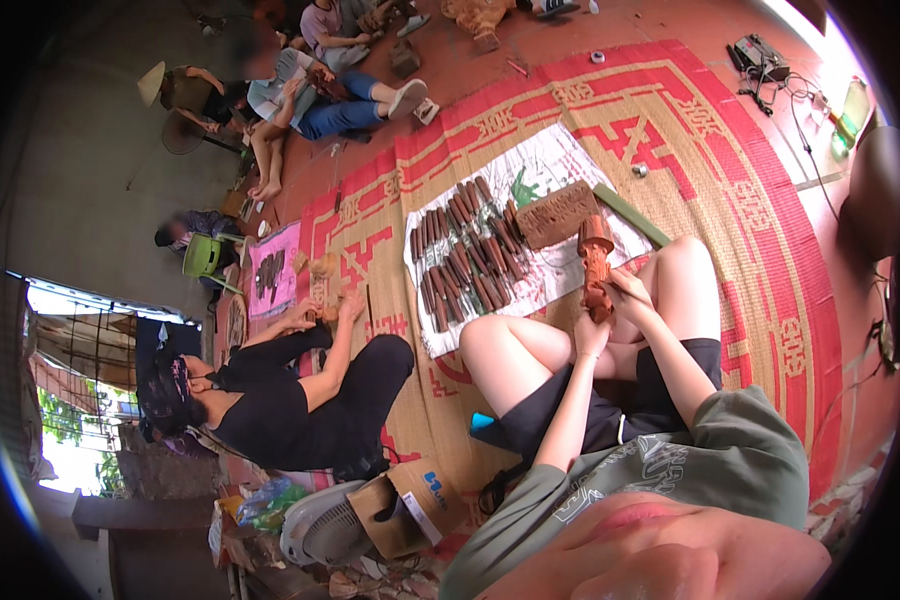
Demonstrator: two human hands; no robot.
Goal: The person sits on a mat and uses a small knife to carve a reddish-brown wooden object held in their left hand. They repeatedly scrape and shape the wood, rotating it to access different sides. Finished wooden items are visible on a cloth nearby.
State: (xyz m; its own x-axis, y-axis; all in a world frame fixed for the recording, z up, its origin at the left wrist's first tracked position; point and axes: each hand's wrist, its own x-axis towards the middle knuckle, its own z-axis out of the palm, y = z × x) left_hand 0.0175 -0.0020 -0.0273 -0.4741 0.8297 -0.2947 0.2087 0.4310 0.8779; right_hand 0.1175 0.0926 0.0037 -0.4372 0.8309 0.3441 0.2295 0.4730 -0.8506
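Here, clasping the lower end of a reddish carved piece [596, 250] in the left hand [592, 330], with fingers bent closed around it; placing the right hand [630, 294] at its side with fingers curled, hard to tell whether clamped or merely touching; holding it above the lap, near a brown block [553, 216] and wooden-handled tools [460, 212] on white cloth [552, 275]
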